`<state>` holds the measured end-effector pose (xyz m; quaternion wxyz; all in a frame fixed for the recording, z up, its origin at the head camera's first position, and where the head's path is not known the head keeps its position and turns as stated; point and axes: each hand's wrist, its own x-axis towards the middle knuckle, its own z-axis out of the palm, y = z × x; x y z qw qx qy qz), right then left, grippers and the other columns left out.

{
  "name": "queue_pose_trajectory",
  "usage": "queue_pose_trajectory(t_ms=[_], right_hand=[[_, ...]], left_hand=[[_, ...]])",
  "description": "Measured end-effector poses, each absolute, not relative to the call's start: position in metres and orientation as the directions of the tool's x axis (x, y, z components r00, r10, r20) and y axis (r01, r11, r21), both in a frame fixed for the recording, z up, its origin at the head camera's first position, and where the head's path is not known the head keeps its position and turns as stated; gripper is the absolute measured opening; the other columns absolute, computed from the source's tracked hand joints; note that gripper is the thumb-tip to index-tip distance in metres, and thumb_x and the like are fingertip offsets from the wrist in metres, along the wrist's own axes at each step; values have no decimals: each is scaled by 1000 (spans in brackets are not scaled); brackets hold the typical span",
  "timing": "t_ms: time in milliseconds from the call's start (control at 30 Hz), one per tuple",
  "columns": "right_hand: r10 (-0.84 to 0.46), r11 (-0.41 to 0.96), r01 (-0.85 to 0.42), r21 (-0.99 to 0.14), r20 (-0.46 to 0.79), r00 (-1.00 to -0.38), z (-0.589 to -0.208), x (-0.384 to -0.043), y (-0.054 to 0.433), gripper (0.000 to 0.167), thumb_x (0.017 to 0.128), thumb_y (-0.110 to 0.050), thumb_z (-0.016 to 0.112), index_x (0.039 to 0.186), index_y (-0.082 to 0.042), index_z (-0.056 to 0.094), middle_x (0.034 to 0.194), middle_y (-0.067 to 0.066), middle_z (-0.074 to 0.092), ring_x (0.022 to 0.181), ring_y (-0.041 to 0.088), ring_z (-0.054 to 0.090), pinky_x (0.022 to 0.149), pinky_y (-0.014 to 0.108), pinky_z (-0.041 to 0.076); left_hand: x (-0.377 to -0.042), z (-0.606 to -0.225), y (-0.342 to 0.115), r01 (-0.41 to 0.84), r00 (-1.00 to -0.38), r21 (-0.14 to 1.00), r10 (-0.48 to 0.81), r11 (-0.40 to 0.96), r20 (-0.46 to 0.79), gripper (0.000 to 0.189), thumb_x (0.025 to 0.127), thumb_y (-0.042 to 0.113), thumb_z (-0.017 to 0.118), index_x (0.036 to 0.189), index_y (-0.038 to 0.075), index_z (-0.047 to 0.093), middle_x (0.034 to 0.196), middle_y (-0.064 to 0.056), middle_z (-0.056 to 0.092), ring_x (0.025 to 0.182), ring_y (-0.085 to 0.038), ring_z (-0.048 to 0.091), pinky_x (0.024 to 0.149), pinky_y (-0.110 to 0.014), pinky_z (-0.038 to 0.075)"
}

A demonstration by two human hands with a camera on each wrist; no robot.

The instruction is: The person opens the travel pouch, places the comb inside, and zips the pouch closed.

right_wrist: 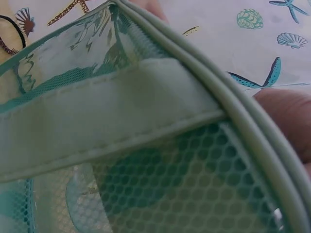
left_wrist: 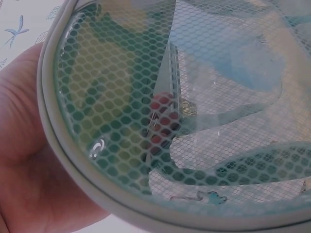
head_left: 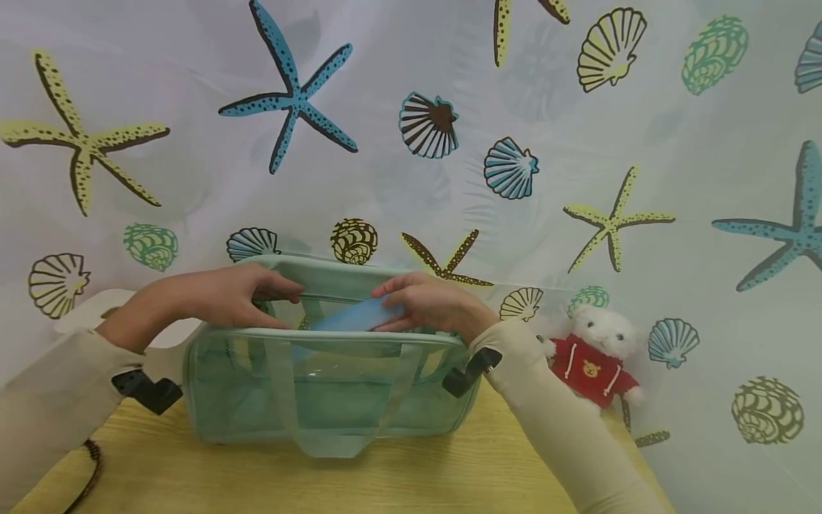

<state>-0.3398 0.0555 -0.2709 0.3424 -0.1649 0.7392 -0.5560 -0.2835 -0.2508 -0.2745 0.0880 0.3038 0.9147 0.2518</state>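
A see-through mint-green mesh bag (head_left: pixel 340 389) stands on the wooden table with its top unzipped and a wide strap hanging down the front. My right hand (head_left: pixel 430 303) reaches into the opening from the right and pinches a light blue pouch (head_left: pixel 349 316), which has a dark toothed edge near the fingers. The pouch slants down inside the bag, its lower end showing through the mesh. My left hand (head_left: pixel 237 296) spreads over the bag's left end, thumb along the front rim and fingers over the opening. Bag fabric fills most of both wrist views.
A white plush bear (head_left: pixel 594 357) in a red hoodie sits to the right of the bag. Behind the left wrist is a pale rounded object (head_left: pixel 170 332). A dark coiled cord (head_left: pixel 93 467) lies at the left of the wooden table (head_left: pixel 411 478). A shell-and-starfish curtain hangs behind.
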Motion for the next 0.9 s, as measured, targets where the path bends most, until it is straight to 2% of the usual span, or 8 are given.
queue_pose_trajectory(t_ms=[100,167,400,533,633,767,900], right_hand=[[-631,323,128,-938,-314,-709,-273,-340,57,41,110,-2,38,150,4,41,155,26,40,134,46,55,98,35,58],[-637,326,118,-938,-310,-706,-273,-341,58,41,110,-4,37,150,5,40,154,28,42,135,44,55,98,34,58],[-668,307,127,-943,-308,-678,-277,-344,60,42,110,-1,34,151,9,37,153,30,40,142,43,47,118,48,42],[-652,325,105,-940,-303,-695,-281,-347,62,40,110,-1,37,149,8,40,149,28,43,135,38,54,110,41,51],[-632,346,83,-934,-298,-716,-282,-348,64,38,110,-3,41,146,7,46,144,24,49,120,27,62,96,30,58],[-612,386,35,-922,-284,-738,-284,-350,67,35,109,-5,47,142,5,54,134,19,59,100,16,66,79,21,59],[-590,420,-4,-908,-270,-761,-287,-352,70,33,107,-9,54,138,1,60,120,13,67,91,13,69,74,21,59]], left_hand=[[-283,-274,-250,509,-800,516,600,689,-12,73,94,31,76,146,-11,47,144,-26,59,138,-47,52,110,-58,46],[-284,-274,-250,512,-800,512,600,690,-9,73,94,31,76,146,-11,48,143,-25,59,137,-47,53,109,-58,47],[-283,-276,-252,504,-805,531,593,682,2,75,93,36,77,145,-9,50,141,-23,62,136,-46,55,109,-58,47],[-282,-277,-253,503,-806,532,592,682,3,74,93,37,77,145,-9,50,141,-22,62,136,-46,55,109,-58,47],[-283,-276,-252,515,-804,520,595,681,16,73,92,35,77,144,-9,51,140,-22,63,135,-46,56,108,-58,48],[-283,-276,-251,522,-803,508,596,685,21,72,93,32,78,143,-11,51,139,-22,64,133,-46,57,107,-58,49],[-282,-275,-251,523,-803,503,596,689,17,71,93,30,77,143,-12,50,139,-23,63,133,-47,57,106,-58,49]])
